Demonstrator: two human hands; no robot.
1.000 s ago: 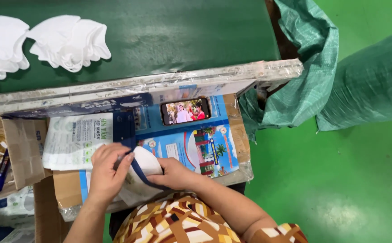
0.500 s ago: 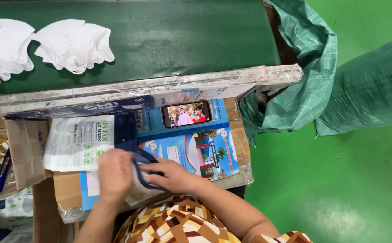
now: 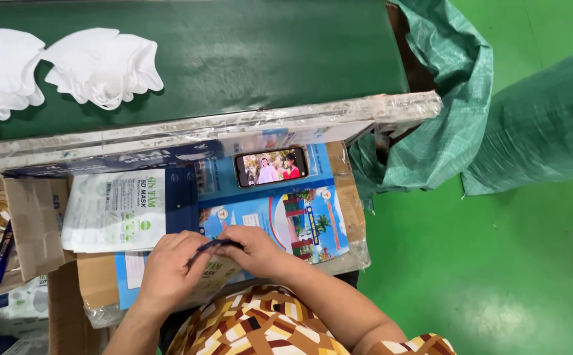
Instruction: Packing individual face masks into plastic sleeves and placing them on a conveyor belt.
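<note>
Both hands are now pressing together just below the phone (image 3: 271,165), where a moment ago a white mask with its dark blue strap was showing between them; the mask is now hidden under the fingers. The left hand (image 3: 168,271) and right hand (image 3: 255,250) are pinching the dark blue strap (image 3: 209,246) between them. Two piles of white masks (image 3: 102,66) are lying on the green belt (image 3: 267,59) above the phone, and one stack of printed pouches (image 3: 112,210) is sitting left of it.

A dark green belt (image 3: 247,59) is carrying 2 white mask stacks (image 3: 102,66). Bright green is covering the floor (image 3: 497,263), and woven green sacks (image 3: 529,125) are showing a paler tone. A blue printed sheet (image 3: 299,223) is lying under a dark blue strap (image 3: 211,245). The sleeve (image 3: 267,325) is showing brown, yellow, white and black patches.
</note>
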